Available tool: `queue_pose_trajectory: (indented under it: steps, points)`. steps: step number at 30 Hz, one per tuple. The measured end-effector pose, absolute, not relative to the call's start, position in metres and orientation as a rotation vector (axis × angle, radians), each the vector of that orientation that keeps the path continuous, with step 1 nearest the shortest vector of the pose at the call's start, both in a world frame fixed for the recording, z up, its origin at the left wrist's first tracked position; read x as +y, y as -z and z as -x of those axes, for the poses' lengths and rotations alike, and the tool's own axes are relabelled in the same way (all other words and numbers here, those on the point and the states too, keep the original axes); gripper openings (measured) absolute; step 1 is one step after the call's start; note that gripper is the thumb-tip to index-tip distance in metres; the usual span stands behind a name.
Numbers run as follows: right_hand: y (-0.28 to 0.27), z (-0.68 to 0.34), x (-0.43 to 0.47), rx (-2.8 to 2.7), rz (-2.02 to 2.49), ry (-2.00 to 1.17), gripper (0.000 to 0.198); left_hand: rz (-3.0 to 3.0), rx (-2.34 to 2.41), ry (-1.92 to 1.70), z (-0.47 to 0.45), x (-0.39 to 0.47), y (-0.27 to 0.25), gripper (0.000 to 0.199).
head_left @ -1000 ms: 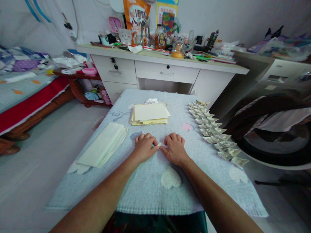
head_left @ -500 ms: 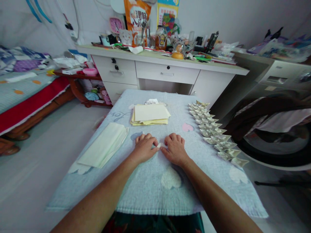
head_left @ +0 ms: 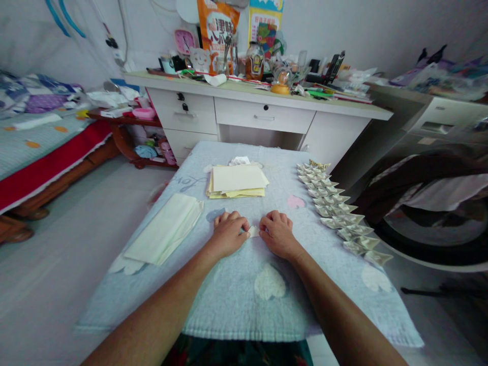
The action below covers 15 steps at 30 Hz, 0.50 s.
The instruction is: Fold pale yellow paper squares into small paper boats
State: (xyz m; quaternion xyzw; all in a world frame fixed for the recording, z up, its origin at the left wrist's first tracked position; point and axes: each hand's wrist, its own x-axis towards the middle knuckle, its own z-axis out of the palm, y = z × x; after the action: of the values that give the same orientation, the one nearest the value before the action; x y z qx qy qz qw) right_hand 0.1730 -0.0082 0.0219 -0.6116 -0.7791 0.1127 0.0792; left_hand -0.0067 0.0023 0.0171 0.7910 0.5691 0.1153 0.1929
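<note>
A small folded piece of pale paper (head_left: 253,232) lies low over the cloth-covered table (head_left: 232,305), between my two hands. My left hand (head_left: 230,235) is closed, with thumb and index finger pinching the paper's left end. At its right end, my right hand (head_left: 277,234) is closed too, thumb and forefinger on the edge. Parts of the paper are hidden by the fingertips. Beyond the hands sits a stack of cream and yellow paper sheets (head_left: 240,179). To the left lies a pile of long pale green folded paper (head_left: 163,229).
Folded paper boats (head_left: 339,208) stand in nested rows along the table's right side. A crumpled white tissue (head_left: 239,160) is behind the stack. A cluttered white desk (head_left: 263,117) stands at the back, a front-loading washing machine (head_left: 419,127) at right, a bed (head_left: 46,152) at left.
The hands have moved slightly apart, and more of the small paper shows between them. The whole view has shifted a little. The stacks and boats stay in place on the table.
</note>
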Motion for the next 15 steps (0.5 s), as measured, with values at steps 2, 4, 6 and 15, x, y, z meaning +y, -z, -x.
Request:
queue_pose_trajectory:
  steps: [2, 4, 6, 15]
  points:
    - [-0.0214, -0.1724, -0.0082, -2.339, 1.839, -0.317, 0.011, -2.221, 1.6, -0.317, 0.0062, 0.0019, -0.0177, 0.01]
    - [-0.0205, -0.1723, -0.0081, -2.337, 1.835, -0.305, 0.011, -2.232, 1.6, -0.324, 0.0055, 0.001, -0.018, 0.013]
    - [-0.0194, -0.1724, -0.0081, -2.332, 1.826, -0.298, 0.011, -2.241, 1.61, -0.341, 0.0045, -0.0001, -0.0179, 0.019]
    - [-0.0188, -0.1719, -0.0112, -2.341, 1.777, -0.249, 0.017, -2.249, 1.667, -0.387, 0.0014, -0.0013, -0.0142, 0.02]
